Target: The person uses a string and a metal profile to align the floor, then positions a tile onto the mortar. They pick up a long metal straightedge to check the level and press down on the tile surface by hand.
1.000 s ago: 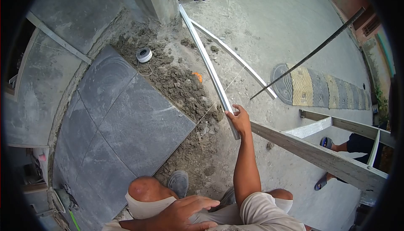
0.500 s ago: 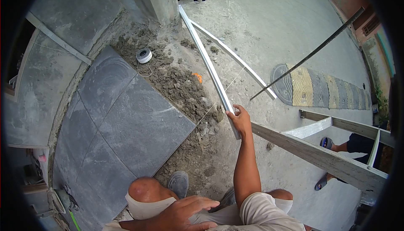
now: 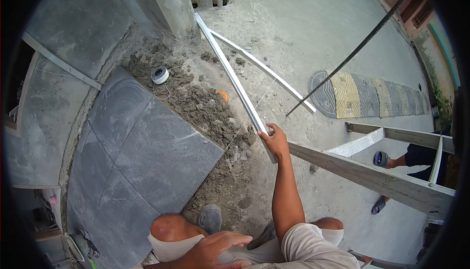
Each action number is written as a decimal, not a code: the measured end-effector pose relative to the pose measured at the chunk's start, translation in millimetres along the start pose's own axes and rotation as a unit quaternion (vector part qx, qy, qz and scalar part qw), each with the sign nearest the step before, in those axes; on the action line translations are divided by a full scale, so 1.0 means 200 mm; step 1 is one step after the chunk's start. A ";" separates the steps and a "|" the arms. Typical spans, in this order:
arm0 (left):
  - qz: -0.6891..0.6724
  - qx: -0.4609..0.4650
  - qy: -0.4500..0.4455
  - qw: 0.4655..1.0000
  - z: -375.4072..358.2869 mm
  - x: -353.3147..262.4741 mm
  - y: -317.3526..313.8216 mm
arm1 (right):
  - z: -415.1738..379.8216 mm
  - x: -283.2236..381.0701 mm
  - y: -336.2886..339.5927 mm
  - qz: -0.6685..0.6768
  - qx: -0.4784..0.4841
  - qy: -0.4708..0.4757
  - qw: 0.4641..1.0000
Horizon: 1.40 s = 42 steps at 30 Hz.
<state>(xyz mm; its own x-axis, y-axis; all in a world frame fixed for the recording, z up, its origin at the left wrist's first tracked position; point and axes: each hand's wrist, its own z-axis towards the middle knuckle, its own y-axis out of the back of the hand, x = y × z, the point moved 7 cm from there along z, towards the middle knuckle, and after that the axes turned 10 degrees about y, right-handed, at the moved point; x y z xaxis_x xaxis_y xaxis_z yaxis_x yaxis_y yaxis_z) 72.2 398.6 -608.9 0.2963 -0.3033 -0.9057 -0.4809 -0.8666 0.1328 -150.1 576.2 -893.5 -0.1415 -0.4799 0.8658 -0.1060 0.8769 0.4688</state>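
Observation:
My right hand grips the near end of a long silvery metal bar, thumb on one side and fingers on the other. The bar slants away over the ground to the foot of a concrete post. My left hand rests near my knees with its fingers stretched out, holding nothing. Left of the bar lies wet grey mortar, bordering large dark grey tiles. A thin string runs from the tile corner under the bar.
A second metal bar lies beyond the first. A spool of line sits on the mortar. To the right are a dark rod, a striped speed bump, a ladder and a person's sandalled feet.
The view has shifted slightly. My right hand keeps its hold on the metal bar, and my left hand stays near my knees. The person's foot behind the ladder has moved a little.

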 end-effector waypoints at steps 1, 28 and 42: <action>-0.004 -0.003 0.005 1.000 0.00 0.00 0.00 | 0.00 0.01 0.01 -0.004 0.001 -0.001 1.000; -0.014 -0.027 0.109 0.994 0.14 0.05 -0.06 | 0.06 -0.07 0.15 0.011 -0.005 0.000 1.000; -0.043 0.005 0.102 0.994 0.24 0.07 0.02 | 0.08 -0.08 0.16 0.028 0.002 -0.006 1.000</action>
<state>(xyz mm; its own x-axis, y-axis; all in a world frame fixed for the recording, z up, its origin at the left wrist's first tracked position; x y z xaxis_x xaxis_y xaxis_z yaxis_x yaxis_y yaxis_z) 35.3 409.2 -640.1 0.4966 -0.3031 -0.8133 -0.4542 -0.8893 0.0540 -166.3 611.3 -895.8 -0.1586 -0.4296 0.8890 -0.1005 0.9027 0.4183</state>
